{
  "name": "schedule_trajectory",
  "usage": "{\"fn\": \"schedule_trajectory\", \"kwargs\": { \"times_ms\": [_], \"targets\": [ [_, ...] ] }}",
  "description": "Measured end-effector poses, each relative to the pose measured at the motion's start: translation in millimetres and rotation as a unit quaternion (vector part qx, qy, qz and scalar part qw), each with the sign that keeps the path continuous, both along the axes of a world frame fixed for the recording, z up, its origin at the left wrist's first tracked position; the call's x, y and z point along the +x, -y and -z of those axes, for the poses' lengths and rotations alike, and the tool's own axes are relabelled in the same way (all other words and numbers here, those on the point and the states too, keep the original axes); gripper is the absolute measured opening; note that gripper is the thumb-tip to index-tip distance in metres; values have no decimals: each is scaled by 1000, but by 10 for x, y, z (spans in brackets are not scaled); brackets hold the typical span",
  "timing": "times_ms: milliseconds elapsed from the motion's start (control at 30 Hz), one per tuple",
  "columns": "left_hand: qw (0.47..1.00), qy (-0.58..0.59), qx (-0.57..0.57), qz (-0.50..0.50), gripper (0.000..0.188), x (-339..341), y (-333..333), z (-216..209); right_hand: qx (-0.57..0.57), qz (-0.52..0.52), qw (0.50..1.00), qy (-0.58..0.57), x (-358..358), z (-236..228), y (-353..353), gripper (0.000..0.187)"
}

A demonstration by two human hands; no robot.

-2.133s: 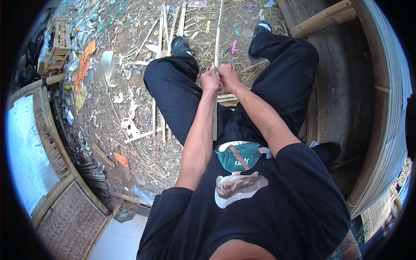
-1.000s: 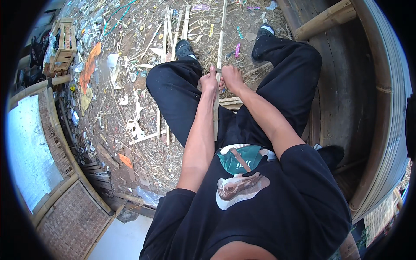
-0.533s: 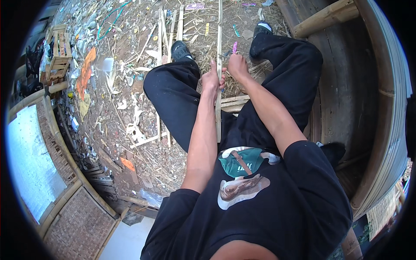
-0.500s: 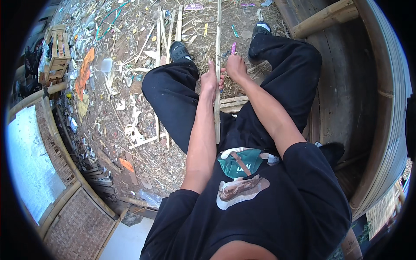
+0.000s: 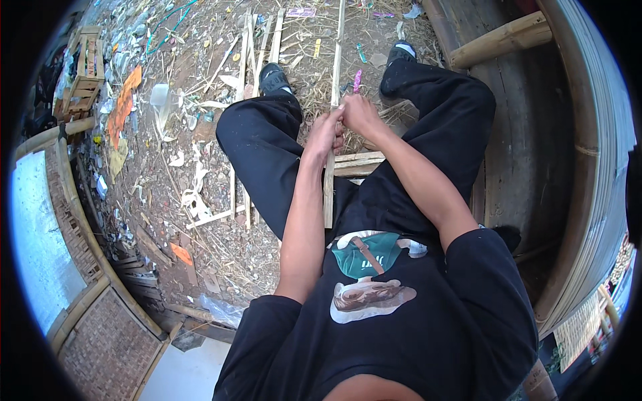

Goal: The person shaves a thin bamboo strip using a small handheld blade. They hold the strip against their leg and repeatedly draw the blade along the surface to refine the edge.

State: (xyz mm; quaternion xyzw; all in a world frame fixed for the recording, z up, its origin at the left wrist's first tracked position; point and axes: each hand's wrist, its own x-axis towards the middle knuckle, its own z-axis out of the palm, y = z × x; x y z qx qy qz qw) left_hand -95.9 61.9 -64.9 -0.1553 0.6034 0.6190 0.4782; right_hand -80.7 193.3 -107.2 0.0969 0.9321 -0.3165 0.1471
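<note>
A long pale wooden strip (image 5: 336, 60) runs from the ground beyond my feet to my lap, between my bent legs. My left hand (image 5: 324, 136) is wrapped round it from the left, some fingertips showing on its right side. My right hand (image 5: 362, 115) is closed just right of the strip, its thumb side meeting my left thumb. What the right fingers grip is hidden. A bright pink piece (image 5: 357, 81) shows just beyond the right knuckles; I cannot tell whether it is held or lies on the ground.
More pale strips (image 5: 251, 60) lie left of the held one, and short wood pieces (image 5: 358, 162) lie between my thighs. Litter and straw cover the ground. A wooden crate (image 5: 87, 70) stands far left. A bamboo pole (image 5: 501, 40) and dark boards border the right; a woven panel (image 5: 114, 334) is lower left.
My right hand has moved left and slightly nearer me, from beside the strip to meeting my left hand. The strip's near end has shifted slightly left and toward me.
</note>
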Motion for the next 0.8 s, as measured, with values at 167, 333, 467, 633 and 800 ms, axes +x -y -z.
{"fn": "schedule_trajectory", "kwargs": {
  "times_ms": [167,333,467,633,800],
  "targets": [
    [986,-136,-88,44,30,87,-8,249,18,7,1000,22,-1,147,62,19],
    [948,-236,-187,102,46,115,-58,226,27,-3,999,-31,54,255,38,18],
    [942,-253,-196,103,43,126,-57,196,30,44,999,-14,24,209,115,16],
    [948,-244,-187,86,38,140,-84,153,62,56,996,6,-13,323,116,15],
    [956,-205,-188,95,33,95,-54,280,117,21,993,-24,-50,372,113,16]
  ]
}}
